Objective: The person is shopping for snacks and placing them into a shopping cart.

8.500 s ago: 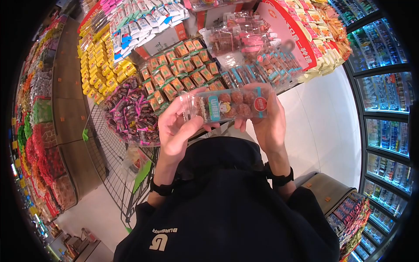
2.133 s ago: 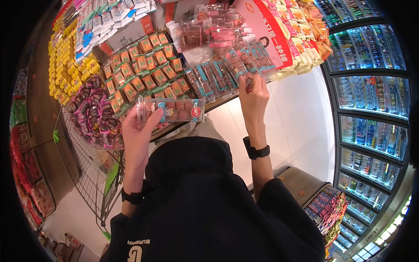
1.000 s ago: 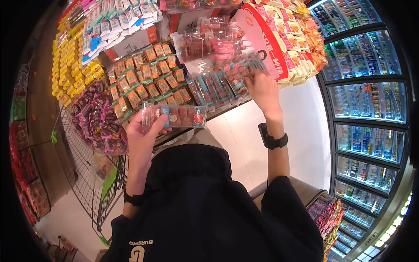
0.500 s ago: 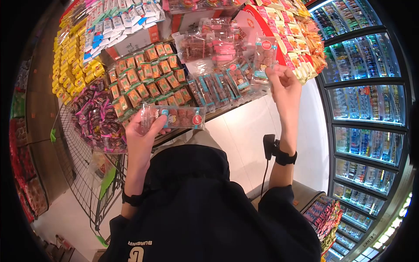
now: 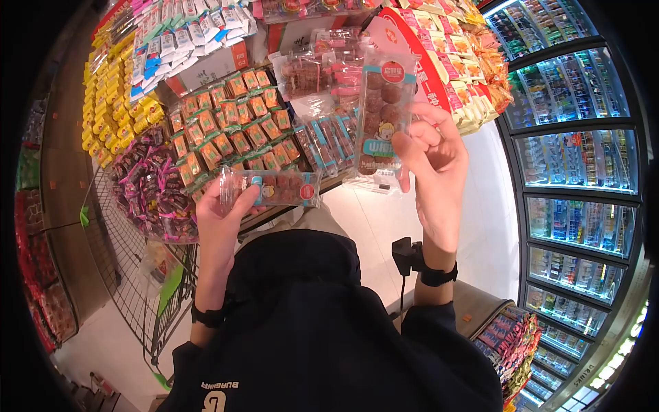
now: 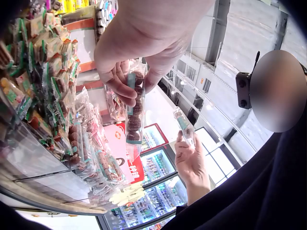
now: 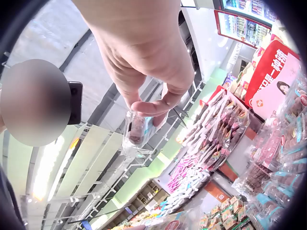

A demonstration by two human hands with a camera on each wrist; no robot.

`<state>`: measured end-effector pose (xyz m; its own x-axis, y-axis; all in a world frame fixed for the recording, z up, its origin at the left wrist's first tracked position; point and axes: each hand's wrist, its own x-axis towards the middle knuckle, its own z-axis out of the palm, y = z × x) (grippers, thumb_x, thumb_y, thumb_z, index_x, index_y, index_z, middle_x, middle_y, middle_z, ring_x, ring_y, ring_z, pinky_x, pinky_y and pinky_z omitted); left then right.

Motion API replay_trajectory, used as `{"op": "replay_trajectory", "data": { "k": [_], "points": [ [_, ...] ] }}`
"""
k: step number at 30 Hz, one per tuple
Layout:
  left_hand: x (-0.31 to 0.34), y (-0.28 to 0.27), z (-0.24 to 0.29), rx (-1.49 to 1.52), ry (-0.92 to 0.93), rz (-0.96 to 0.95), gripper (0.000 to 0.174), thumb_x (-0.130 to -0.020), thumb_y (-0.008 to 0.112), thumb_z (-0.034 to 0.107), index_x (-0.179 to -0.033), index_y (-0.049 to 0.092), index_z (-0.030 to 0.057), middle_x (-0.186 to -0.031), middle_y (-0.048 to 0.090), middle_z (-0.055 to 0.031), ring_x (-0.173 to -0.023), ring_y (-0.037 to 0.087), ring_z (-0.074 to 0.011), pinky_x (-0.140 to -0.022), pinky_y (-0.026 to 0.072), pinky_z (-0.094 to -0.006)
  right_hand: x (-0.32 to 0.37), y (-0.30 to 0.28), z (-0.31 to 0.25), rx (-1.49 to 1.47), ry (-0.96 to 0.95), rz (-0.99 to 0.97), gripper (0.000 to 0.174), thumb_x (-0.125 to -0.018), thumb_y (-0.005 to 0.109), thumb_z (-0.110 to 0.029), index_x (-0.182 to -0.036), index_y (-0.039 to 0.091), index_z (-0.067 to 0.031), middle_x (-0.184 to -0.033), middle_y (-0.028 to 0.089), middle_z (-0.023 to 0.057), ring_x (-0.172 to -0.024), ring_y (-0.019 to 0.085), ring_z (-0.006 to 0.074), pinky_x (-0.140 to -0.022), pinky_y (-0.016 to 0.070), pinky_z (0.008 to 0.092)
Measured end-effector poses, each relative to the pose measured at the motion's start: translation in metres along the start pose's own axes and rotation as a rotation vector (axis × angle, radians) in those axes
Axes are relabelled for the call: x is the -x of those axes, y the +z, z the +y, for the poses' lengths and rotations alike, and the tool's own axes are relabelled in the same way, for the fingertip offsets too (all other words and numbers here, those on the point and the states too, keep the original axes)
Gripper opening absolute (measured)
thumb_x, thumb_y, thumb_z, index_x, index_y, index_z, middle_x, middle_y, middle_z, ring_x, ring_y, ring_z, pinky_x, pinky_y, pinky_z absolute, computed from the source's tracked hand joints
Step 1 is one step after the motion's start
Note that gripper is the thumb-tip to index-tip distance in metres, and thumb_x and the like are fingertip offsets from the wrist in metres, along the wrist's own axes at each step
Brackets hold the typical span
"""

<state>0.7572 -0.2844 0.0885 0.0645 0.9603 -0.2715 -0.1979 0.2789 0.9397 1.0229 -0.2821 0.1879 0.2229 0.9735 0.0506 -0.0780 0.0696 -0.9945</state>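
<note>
My left hand grips one end of a clear snack pack of reddish-brown balls, thumb on top. The pack lies sideways in front of the display edge; in the left wrist view it shows edge-on. My right hand pinches a second pack of the same kind by its lower right side. This one stands upright, its red round label at the top and a blue label low down. In the right wrist view, my curled fingers cover part of the right-hand pack.
More blue-banded packs lie along the display edge, beside orange-and-green packets. Purple-wrapped sweets fill the left corner. A wire shopping cart stands below left. Lit drinks fridges line the right side.
Both hands held one pack at first; then my left hand kept it while the right reached to the display. My right hand picked up a second pack and brought it closer, upright.
</note>
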Motion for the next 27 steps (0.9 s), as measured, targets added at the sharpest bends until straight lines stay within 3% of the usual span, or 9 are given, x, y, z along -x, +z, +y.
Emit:
{"op": "replay_trajectory", "data": {
  "k": [18, 24, 27],
  "points": [
    [0.005, -0.002, 0.002, -0.019, -0.015, -0.004, 0.02, -0.093, 0.067, 0.003, -0.112, 0.066, -0.0001, -0.103, 0.07, -0.0039, -0.092, 0.065, -0.0101, -0.075, 0.0567, -0.0289, 0.015, 0.006, -0.006, -0.053, -0.101, -0.018, 0.044, -0.082, 0.07, 0.01, -0.122, 0.054, 0.0024, -0.085, 0.068, 0.0038, -0.059, 0.057, 0.0053, -0.044, 0.0409, 0.0195],
    [0.009, 0.001, 0.005, -0.02, 0.018, -0.008, 0.02, -0.093, 0.067, 0.003, -0.112, 0.067, 0.0003, -0.102, 0.07, -0.0035, -0.089, 0.065, -0.0087, -0.077, 0.0529, -0.0255, 0.019, 0.004, -0.008, -0.047, -0.123, -0.062, 0.043, -0.083, 0.069, 0.01, -0.124, 0.056, 0.0033, -0.079, 0.065, 0.0009, -0.06, 0.054, 0.0026, -0.049, 0.0362, 0.0186],
    [0.009, 0.004, 0.005, 0.008, 0.022, 0.027, 0.016, -0.091, 0.07, 0.003, -0.107, 0.068, 0.0005, -0.096, 0.071, -0.0048, -0.08, 0.066, -0.0096, -0.072, 0.0566, -0.0264, 0.021, 0.004, -0.01, -0.008, -0.134, -0.062, 0.041, -0.083, 0.068, 0.008, -0.123, 0.059, 0.0036, -0.077, 0.063, -0.0011, -0.063, 0.052, 0.0013, -0.054, 0.036, 0.018]
  ]
}}
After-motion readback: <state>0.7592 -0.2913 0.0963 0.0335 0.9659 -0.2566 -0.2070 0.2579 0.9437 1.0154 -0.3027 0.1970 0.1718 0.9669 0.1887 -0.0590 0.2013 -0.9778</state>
